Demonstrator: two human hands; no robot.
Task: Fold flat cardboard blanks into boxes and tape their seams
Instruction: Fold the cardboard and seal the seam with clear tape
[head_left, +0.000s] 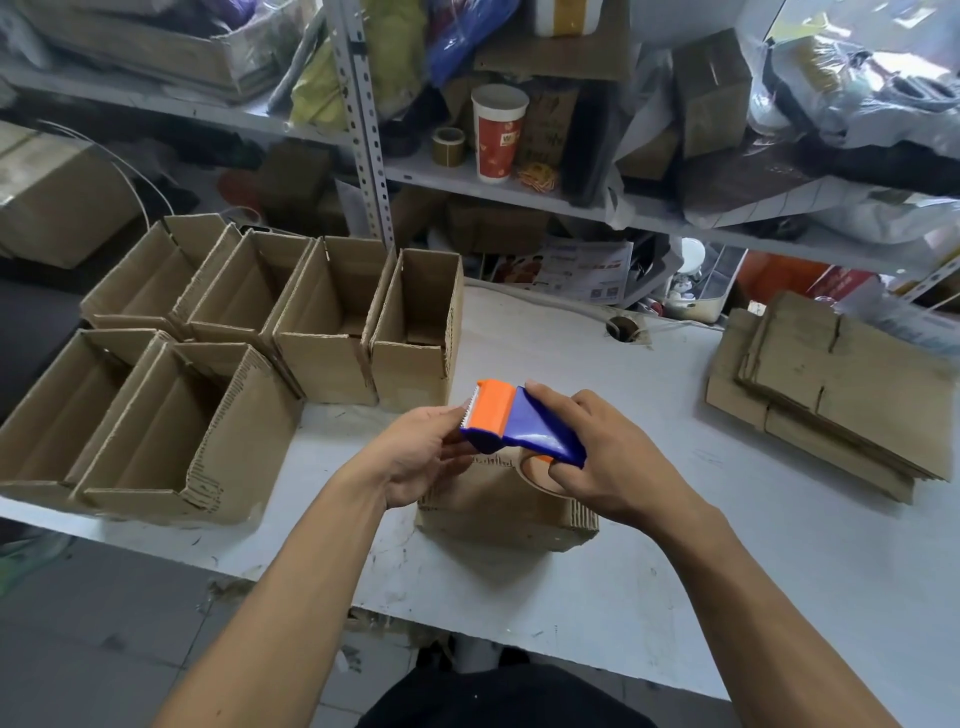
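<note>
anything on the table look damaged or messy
Yes. The open box at the near left has a ragged, chewed-looking corner edge, and the stack of flat blanks on the right is fanned out askew rather than squared. Both hands hold the tape dispenser over a closed box.

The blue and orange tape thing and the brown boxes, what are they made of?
The blue and orange tape dispenser looks like hard plastic: smooth, slightly shiny, moulded in solid colours. Its toothed edge may be metal; that is hard to tell. The open brown boxes look like corrugated cardboard: matte, with wavy ridges showing along the cut edges.
</note>
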